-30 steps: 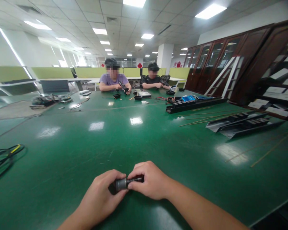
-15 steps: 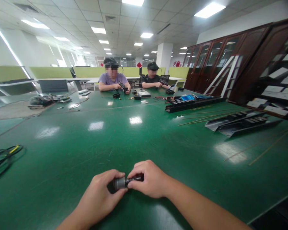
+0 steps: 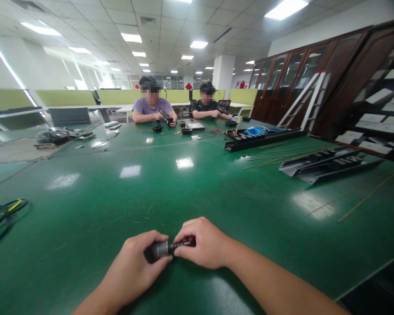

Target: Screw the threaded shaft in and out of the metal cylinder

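Note:
Low in the middle of the head view, both hands hold one tool-like part just over the green table. It has a thick grey metal cylinder (image 3: 160,249) on the left and a thinner dark, ringed shaft (image 3: 181,245) pointing right; its exact kind I cannot tell. Thumb and fingers of my left hand (image 3: 131,264) grip the cylinder from two sides, and its dark left end is partly hidden in the palm. The shaft is pinched by my right hand (image 3: 205,245), whose fingers cover some of it.
The green table (image 3: 184,192) stretches away from me. A black cable coil (image 3: 6,216) lies left; dark metal channels (image 3: 328,166) and thin rods (image 3: 265,163) lie right. Two people, one in a purple shirt (image 3: 153,107), one in black (image 3: 206,106), handle dark tools across the table.
The part has shifted slightly left and a bit more of the ringed shaft shows between the hands. Both hands keep their grip. The whole view has moved a little.

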`<state>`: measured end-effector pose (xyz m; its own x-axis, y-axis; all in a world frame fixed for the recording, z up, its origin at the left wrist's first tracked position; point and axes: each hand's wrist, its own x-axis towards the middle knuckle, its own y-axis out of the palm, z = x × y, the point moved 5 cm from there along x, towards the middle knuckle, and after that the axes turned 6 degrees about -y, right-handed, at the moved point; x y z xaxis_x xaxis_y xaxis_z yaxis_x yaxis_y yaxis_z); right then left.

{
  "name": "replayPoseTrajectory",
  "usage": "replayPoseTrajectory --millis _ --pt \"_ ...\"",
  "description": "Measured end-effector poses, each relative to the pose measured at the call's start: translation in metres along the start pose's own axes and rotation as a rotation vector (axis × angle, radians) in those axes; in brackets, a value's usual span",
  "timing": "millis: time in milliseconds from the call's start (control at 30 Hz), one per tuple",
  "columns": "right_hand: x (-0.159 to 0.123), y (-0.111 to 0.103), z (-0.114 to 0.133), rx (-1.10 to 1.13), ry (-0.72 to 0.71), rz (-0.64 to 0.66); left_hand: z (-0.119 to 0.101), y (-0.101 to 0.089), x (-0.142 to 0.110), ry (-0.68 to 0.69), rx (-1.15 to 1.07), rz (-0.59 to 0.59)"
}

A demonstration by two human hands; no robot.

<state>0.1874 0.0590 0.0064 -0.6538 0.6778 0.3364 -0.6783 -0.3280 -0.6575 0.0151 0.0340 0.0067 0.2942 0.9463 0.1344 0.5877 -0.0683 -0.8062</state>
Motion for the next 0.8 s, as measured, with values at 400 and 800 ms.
replayPoseTrajectory --millis 400,800 --pt "-0.0005 -0.0005 0.0021 -0.026 -0.006 0.035 -0.0030 -0.0006 0.0027 -0.025 -0.010 0.051" --pt "-0.0019 -0.0001 0.0028 -0.054 0.004 0.066 -0.0034 -0.0006 0.0039 -0.001 -0.014 0.071"
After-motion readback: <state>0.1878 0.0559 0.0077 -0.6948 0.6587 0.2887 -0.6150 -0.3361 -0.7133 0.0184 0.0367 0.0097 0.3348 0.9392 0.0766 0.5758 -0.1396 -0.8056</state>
